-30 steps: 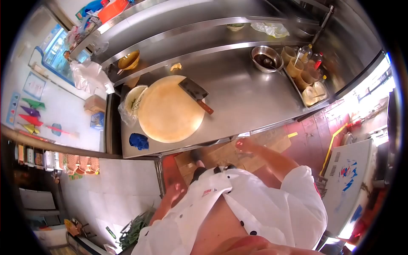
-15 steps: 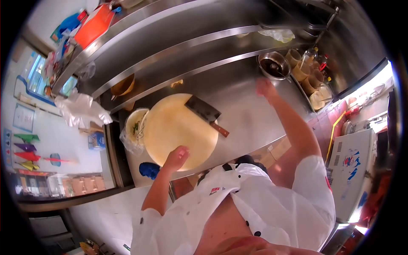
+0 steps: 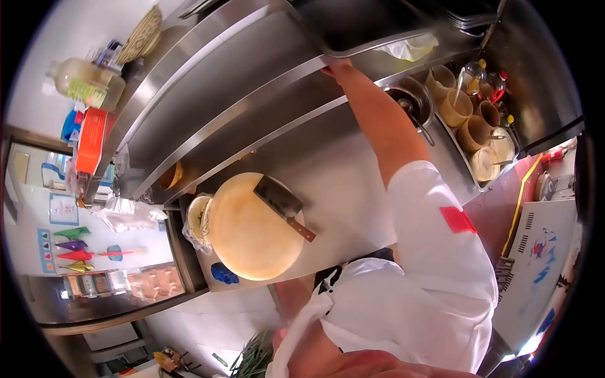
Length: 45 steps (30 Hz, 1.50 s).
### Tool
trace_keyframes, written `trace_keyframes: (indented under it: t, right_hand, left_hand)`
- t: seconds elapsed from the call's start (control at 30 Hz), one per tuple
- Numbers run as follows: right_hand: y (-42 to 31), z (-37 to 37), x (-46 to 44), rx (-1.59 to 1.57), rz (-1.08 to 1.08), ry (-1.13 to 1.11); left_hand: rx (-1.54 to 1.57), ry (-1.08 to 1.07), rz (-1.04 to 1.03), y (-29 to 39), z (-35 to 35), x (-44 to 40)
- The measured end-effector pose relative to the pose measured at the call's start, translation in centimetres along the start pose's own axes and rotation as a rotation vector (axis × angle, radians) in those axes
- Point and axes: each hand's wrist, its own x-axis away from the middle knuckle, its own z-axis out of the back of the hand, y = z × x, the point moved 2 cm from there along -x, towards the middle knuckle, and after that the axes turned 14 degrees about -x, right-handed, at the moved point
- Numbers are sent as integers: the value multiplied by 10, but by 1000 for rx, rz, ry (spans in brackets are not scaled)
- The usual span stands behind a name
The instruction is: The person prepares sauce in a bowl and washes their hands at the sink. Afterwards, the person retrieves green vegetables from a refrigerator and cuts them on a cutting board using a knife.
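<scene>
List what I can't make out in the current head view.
Head view:
Right hand: too small to tell whether its grip is on the tray or the shelf.
Tray: cut off by the top edge.
Metal bowl: partly hidden behind the right forearm.
Small bowl: contents too small to name.

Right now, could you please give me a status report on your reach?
Right hand at shelf edge, near dark tray; grip unclear. Left hand not clearly visible. Nothing visibly blocking the right hand.
</scene>
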Motion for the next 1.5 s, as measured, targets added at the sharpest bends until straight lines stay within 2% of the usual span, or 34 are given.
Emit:
trace_keyframes:
  t: [0.2,0.37,0.4,0.47,0.53,0.6,0.73,0.83,0.9,0.93,0.97,1.0,1.2,1.3,1.4,1.5]
  right_hand:
    - [-13,-3,-7,-29,-62,-10]
    - [-3,32,27,-114,-142,-6]
    - [-18,40,67,-135,-128,51]
    - [-29,69,123,39,20,-34]
    - [-45,105,190,51,-119,-148]
    - [-41,156,243,60,-193,-155]
    - [-32,277,377,209,-266,-42]
    - [-32,360,481,305,-327,49]
    - [-38,409,545,383,-400,113]
    - [-47,429,579,412,-441,143]
    - [-39,463,604,359,-455,194]
    - [-34,495,621,298,-457,241]
    - [-85,597,698,223,-508,339]
    - [-95,664,681,191,-370,330]
    - [-141,717,666,100,-302,301]
    - [-180,780,673,52,-226,293]
  left_hand:
    - [135,-52,50,12,-23,2]
    - [199,-81,7,11,-45,-5]
    - [210,-87,-10,10,-51,-7]
    - [233,-102,-50,8,-63,-12]
    - [256,-118,-95,3,-82,-17]
    - [276,-134,-141,-5,-106,-24]
    - [342,-197,-259,-31,-157,-45]
    - [771,-423,-325,-56,-197,-56]
    - [40,-134,-456,-66,-205,-39]
    - [433,-537,-194,-111,-234,-73]
    - [253,-398,-222,-105,-225,-55]
    - [189,-355,-219,-98,-221,-44]
    - [-6,-328,-245,-39,-246,-23]
    - [-119,-338,-303,41,-280,-18]
    - [-244,-355,-408,136,-332,-5]
    - [-403,-393,-653,220,-399,-15]
